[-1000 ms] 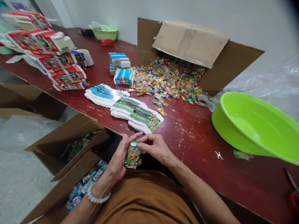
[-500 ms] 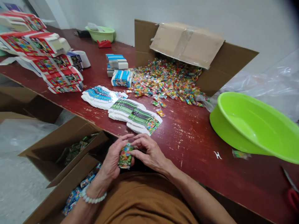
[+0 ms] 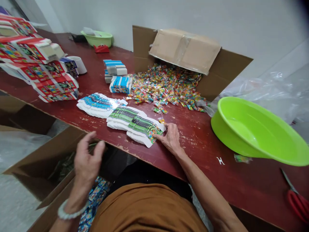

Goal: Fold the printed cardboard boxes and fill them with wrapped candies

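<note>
My right hand is at the near end of a fanned row of flattened green candy boxes, thumb and fingers closed on the end box. Beyond that row, to the left, lies a fanned row of flattened blue boxes. My left hand, wearing a beaded bracelet, hangs over the open cartons below the table edge, holding nothing, thumb and fingers apart. Under it, one carton holds green packs in shadow, and blue filled packs lie in the nearer one.
Wrapped candies spill from a tipped cardboard box. A green basin and red-handled scissors are at the right. Bundled red boxes stand at the left, near bundled blue boxes. A red tape dispenser sits farther back.
My hands have parted. The small green box they held together has left them. My left hand moved left over the cartons; my right hand moved forward to the green row and took its end box.
</note>
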### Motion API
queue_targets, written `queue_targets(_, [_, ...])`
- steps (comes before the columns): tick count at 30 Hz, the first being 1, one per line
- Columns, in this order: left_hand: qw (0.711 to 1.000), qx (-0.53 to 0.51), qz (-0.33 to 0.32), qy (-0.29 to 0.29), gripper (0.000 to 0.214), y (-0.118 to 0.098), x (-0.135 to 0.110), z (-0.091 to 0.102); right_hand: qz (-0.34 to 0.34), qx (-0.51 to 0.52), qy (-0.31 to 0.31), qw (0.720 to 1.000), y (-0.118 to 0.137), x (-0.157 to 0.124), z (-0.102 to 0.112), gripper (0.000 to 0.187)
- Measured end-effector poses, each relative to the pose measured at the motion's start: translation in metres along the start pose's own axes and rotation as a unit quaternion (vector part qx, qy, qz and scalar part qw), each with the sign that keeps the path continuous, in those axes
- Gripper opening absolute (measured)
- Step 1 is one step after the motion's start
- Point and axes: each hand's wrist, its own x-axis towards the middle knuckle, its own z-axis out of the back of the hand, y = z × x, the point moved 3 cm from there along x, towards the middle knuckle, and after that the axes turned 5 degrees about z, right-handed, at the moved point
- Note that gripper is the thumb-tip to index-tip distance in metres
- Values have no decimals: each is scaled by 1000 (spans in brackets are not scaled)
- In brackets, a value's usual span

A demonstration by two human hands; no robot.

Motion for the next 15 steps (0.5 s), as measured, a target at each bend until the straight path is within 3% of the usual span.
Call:
queue_targets(1, [999, 25, -34, -22, 50, -10, -9, -14, -28, 65, -14, 997, -2, -1, 2, 54])
queue_targets(4, [997, 15, -69, 39, 51, -43, -29, -48, -79, 211, -6, 974, 3, -4, 16, 40])
queue_targets(6, [989, -62, -7, 136, 53, -57, -35, -60, -70, 276, 46, 957, 17, -8, 28, 35])
queue_targets(7, [971, -115, 47, 206, 52, -61, -38, -65, -60, 324, 85, 940, 27, -12, 33, 33])
queue_targets(8, [935, -167, 110, 293, 52, -62, -42, -71, -48, 368, 127, 920, 38, -17, 37, 31])
queue_targets(10, [819, -252, 229, 462, 48, -62, -57, -81, -22, 409, 194, 891, 60, -28, 41, 27])
queue_targets(11, [762, -284, 275, 513, 47, -61, -64, -84, -5, 400, 201, 894, 69, -33, 42, 24])
queue_targets(12, [724, -310, 307, 535, 48, -59, -70, -86, 19, 371, 188, 909, 77, -38, 43, 22])
queue_targets(13, [707, -332, 322, 534, 50, -57, -74, -87, 50, 327, 162, 930, 83, -42, 44, 22])
queue_targets(15, [725, -355, 318, 497, 56, -54, -76, -88, 133, 218, 109, 961, 92, -48, 46, 27])
